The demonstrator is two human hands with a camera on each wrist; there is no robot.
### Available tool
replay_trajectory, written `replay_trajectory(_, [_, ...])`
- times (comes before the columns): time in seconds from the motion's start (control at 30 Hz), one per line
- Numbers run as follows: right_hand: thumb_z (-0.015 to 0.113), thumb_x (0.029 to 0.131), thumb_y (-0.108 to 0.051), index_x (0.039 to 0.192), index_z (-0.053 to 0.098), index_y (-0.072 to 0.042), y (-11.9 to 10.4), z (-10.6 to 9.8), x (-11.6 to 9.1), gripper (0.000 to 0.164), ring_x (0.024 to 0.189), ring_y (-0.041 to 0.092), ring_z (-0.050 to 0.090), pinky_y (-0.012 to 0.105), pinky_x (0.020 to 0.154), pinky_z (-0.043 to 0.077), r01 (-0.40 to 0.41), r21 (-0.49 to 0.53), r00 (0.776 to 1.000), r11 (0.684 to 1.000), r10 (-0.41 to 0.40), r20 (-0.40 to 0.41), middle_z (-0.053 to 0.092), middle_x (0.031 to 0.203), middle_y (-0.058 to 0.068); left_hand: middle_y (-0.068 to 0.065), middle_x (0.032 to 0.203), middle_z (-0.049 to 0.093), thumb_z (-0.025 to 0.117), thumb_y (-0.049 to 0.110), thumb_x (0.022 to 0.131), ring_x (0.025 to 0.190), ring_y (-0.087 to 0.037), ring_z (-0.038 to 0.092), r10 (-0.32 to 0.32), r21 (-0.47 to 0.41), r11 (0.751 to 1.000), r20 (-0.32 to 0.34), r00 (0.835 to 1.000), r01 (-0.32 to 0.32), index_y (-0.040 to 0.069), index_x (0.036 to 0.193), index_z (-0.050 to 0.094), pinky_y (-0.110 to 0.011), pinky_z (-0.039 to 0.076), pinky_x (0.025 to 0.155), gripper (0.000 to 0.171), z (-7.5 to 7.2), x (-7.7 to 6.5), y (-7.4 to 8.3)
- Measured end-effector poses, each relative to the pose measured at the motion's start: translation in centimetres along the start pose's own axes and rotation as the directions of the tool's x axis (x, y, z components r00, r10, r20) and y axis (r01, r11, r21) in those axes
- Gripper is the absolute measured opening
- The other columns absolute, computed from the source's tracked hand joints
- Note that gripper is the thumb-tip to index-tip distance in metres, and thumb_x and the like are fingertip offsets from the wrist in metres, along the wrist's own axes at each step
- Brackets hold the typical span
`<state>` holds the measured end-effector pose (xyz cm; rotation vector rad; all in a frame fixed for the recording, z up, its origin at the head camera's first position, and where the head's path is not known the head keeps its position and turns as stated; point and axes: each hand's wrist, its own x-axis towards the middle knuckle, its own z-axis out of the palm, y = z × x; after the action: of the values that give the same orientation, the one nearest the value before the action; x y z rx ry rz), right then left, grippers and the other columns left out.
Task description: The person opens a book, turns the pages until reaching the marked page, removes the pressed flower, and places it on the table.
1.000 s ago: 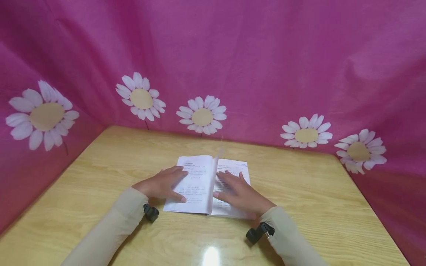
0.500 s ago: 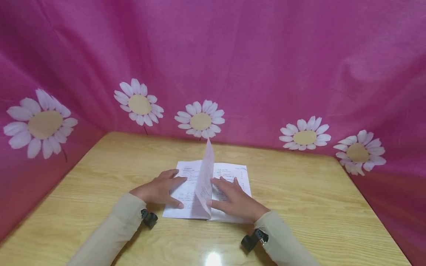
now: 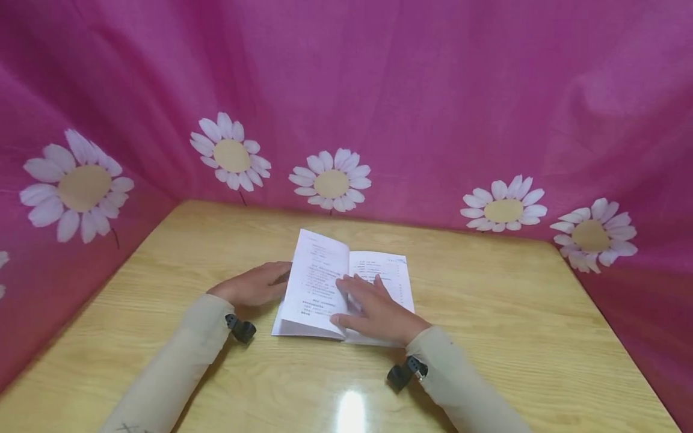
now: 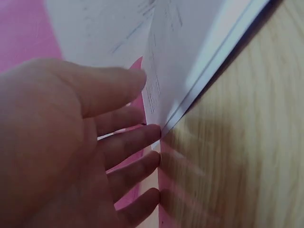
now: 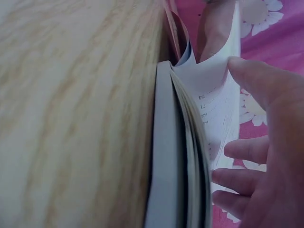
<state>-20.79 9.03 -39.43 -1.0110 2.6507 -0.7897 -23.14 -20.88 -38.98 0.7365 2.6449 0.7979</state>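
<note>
An open book (image 3: 387, 270) with printed white pages lies at the middle of the table. One leaf (image 3: 316, 276) tilts up over its left side, its free edge lifted. My left hand (image 3: 251, 285) is at the book's left edge, fingertips partly hidden behind that leaf. In the left wrist view, its extended fingers (image 4: 130, 145) reach the page edges, thumb apart from them. My right hand (image 3: 379, 310) lies over the right page with fingers spread, fingertips and thumb close to the fold. The right wrist view has the thumb (image 5: 247, 71) against a curved page.
The light wooden table (image 3: 487, 300) extends around the book. A pink curtain (image 3: 411, 108) with white daisies encloses its back and sides. Small black cameras (image 3: 240, 329) sit on both wrists, below beige sleeves (image 3: 173, 361).
The leaf that stood upright near the fold has swung left and now leans over the left page. My left hand has shifted from on the page to its outer edge, partly behind the leaf.
</note>
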Motion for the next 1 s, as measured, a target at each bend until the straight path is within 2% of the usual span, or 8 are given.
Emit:
replay_trajectory(0.13, [0.050, 0.088, -0.068, 0.153, 0.028, -0.017, -0.1, 0.1, 0.1, 0.085, 0.147, 0.018, 0.013, 0.049, 0.116, -0.005, -0.008, -0.019, 1.000, 1.000, 0.008, 0.017, 0.022, 0.159, -0.001, -0.004, 0.155, 0.031, 0.045, 0.039, 0.102, 0.143, -0.026, 0.026, -0.085, -0.069, 0.994, -0.025, 0.996, 0.083, 0.019, 0.156, 0.018, -0.049, 0.022, 0.114, 0.063, -0.1, -0.1, -0.2])
replay_trajectory(0.23, [0.049, 0.088, -0.069, 0.153, 0.028, -0.018, -0.1, 0.2, 0.1, 0.085, 0.147, 0.017, 0.014, 0.050, 0.116, -0.002, -0.016, -0.049, 1.000, 0.999, 0.017, 0.022, 0.020, 0.160, 0.001, -0.003, 0.155, 0.032, 0.044, 0.034, 0.103, 0.144, -0.028, 0.023, -0.129, -0.094, 0.988, -0.030, 0.991, 0.126, 0.019, 0.156, 0.013, -0.051, 0.020, 0.114, 0.063, -0.2, -0.2, -0.3])
replay_trajectory(0.43, [0.050, 0.089, -0.067, 0.151, 0.034, -0.016, -0.2, 0.4, -0.1, 0.081, 0.146, 0.019, 0.019, 0.055, 0.115, 0.004, -0.018, -0.102, 1.000, 0.995, 0.019, 0.017, 0.024, 0.158, 0.005, -0.005, 0.153, 0.037, 0.040, 0.020, 0.104, 0.144, -0.031, 0.023, -0.123, -0.116, 0.986, -0.064, 0.990, 0.115, 0.014, 0.156, 0.011, -0.053, 0.019, 0.114, 0.060, -0.2, -0.1, -0.3])
replay_trajectory(0.67, [0.053, 0.089, -0.064, 0.148, 0.039, -0.018, -0.6, 0.3, 0.0, 0.076, 0.145, 0.020, 0.022, 0.056, 0.115, 0.008, -0.033, -0.151, 0.999, 0.988, 0.034, 0.005, 0.026, 0.157, 0.006, -0.011, 0.149, 0.041, 0.040, 0.017, 0.104, 0.138, -0.030, 0.036, -0.080, -0.136, 0.989, -0.156, 0.984, 0.059, 0.012, 0.155, 0.018, -0.050, 0.026, 0.112, 0.056, -0.7, 0.1, 0.2])
replay_trajectory(0.87, [0.056, 0.088, -0.063, 0.146, 0.042, -0.018, -1.2, 0.3, 0.2, 0.074, 0.144, 0.024, 0.024, 0.058, 0.113, 0.013, -0.043, -0.185, 0.999, 0.982, 0.047, 0.020, 0.030, 0.155, 0.009, -0.010, 0.154, 0.032, 0.061, 0.029, 0.096, 0.141, -0.032, 0.028, -0.065, -0.112, 0.993, -0.186, 0.980, 0.044, 0.016, 0.150, 0.034, -0.054, 0.025, 0.112, 0.062, -0.8, -0.1, 1.5])
replay_trajectory(1.0, [0.055, 0.088, -0.063, 0.145, 0.042, -0.018, -1.3, 0.4, 0.4, 0.074, 0.143, 0.026, 0.026, 0.059, 0.113, 0.015, -0.040, -0.206, 0.999, 0.978, 0.045, 0.020, 0.031, 0.155, 0.010, -0.011, 0.157, 0.027, 0.073, 0.042, 0.084, 0.144, -0.033, 0.021, -0.055, -0.025, 0.998, -0.136, 0.989, 0.052, 0.016, 0.149, 0.038, -0.055, 0.021, 0.113, 0.078, -0.4, 0.0, 2.7])
